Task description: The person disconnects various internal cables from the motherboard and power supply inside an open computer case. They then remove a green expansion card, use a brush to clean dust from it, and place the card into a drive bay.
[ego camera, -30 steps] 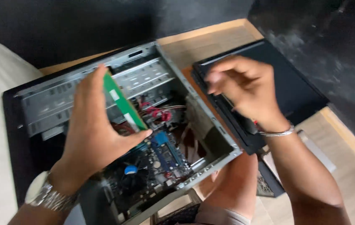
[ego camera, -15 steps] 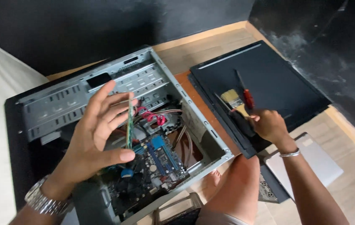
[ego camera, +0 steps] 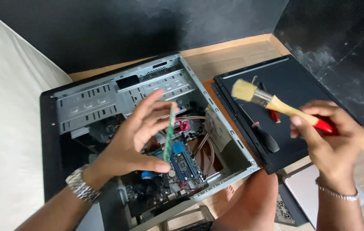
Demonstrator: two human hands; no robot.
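Observation:
My left hand [ego camera: 137,137] holds a green memory module [ego camera: 169,133] edge-on between thumb and fingers, above the open computer case [ego camera: 105,96]. The case lies on its side, and its blue motherboard [ego camera: 182,164] with cables shows under the module. My right hand [ego camera: 331,141] is raised to the right of the case and grips a paintbrush [ego camera: 272,102] by its red and wooden handle. The pale bristles point left, towards the case.
A black side panel [ego camera: 293,81] lies right of the case with a black-handled screwdriver [ego camera: 264,137] and a red-handled tool [ego camera: 274,114] on it. A white flat device [ego camera: 301,190] sits on the wooden floor. My knee [ego camera: 250,201] is near the case's front corner. A black wall is behind.
My right hand has picked the paintbrush up off the black panel and lifted it. My left hand has kept the memory module over the case, turning it edge-on.

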